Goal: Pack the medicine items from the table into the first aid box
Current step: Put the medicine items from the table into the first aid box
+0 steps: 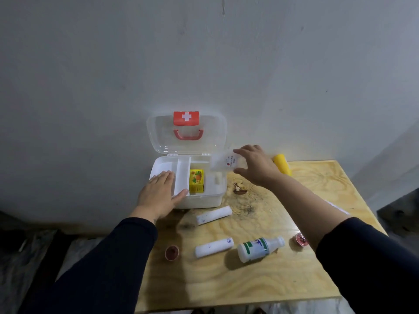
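The white first aid box (204, 201) stands open at the table's far left, its clear lid (158, 137) leaning on the wall. A yellow carton (196, 183) lies inside, beside the white inner tray (181, 175). My left hand (158, 193) rests flat on the tray and the box's front left rim. My right hand (256, 165) holds a clear packet with a white label (224, 163) above the box's right side. On the table lie two white rolls (214, 214) (214, 247), a white bottle with a green label (258, 248) and a yellow tube (282, 164).
Two small round red-lidded tins sit on the wooden table (249, 279): one (171, 252) near the left edge, one (301, 239) partly behind my right forearm. A dark knot (239, 188) marks the wood by the box. The table's edges drop off on the left and right.
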Demonstrator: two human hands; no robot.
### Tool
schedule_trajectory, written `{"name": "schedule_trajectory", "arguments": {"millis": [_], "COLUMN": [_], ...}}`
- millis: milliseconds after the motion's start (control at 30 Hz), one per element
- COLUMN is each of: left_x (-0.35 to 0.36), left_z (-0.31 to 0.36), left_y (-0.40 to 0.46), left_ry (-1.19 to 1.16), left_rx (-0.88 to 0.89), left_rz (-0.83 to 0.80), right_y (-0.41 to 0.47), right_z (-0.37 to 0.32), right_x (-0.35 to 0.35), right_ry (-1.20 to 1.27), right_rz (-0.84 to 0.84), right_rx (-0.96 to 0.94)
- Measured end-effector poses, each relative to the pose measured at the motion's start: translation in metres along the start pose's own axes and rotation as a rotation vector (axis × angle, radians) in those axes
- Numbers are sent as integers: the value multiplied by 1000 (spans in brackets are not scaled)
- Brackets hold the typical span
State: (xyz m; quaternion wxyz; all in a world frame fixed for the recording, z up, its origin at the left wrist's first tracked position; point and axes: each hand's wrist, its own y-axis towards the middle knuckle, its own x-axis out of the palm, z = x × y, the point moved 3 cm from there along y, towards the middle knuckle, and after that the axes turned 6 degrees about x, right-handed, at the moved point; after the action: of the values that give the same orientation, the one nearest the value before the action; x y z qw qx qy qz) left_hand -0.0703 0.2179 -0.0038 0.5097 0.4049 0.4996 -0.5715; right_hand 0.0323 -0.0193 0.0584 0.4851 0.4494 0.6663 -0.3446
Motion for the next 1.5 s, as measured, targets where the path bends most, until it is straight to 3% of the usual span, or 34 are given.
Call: {"name": "schedule_trajectory", "arguments": {"millis": [167, 433, 867, 1100, 1233, 1367, 1500], "left_x": [3, 3, 5, 5, 3, -6, -19], "left_z": [-2, -2, -2, -2, -1, 3, 22], "left_y": [1, 0, 1, 1, 2, 2, -4], "left_ry": [9, 9, 20, 28, 30, 37, 31], "left_rx": [-2, 1, 11, 13, 13, -6, 4], "left_rz": [10, 17, 20, 5, -18, -64, -37], "right_y": [11, 26, 40, 35, 16, -8, -33], "right_z": [-38, -69, -86, -75, -56, -27, 4], "right_x": [21, 68, 89, 72, 50, 30, 23], "right_ry": [-143, -75, -38, 85, 201, 198, 155], "right_rz": [-33, -143, -52, -151, -76, -29, -86], "right_rx": [-64, -19, 13, 9, 10, 43, 94]}}
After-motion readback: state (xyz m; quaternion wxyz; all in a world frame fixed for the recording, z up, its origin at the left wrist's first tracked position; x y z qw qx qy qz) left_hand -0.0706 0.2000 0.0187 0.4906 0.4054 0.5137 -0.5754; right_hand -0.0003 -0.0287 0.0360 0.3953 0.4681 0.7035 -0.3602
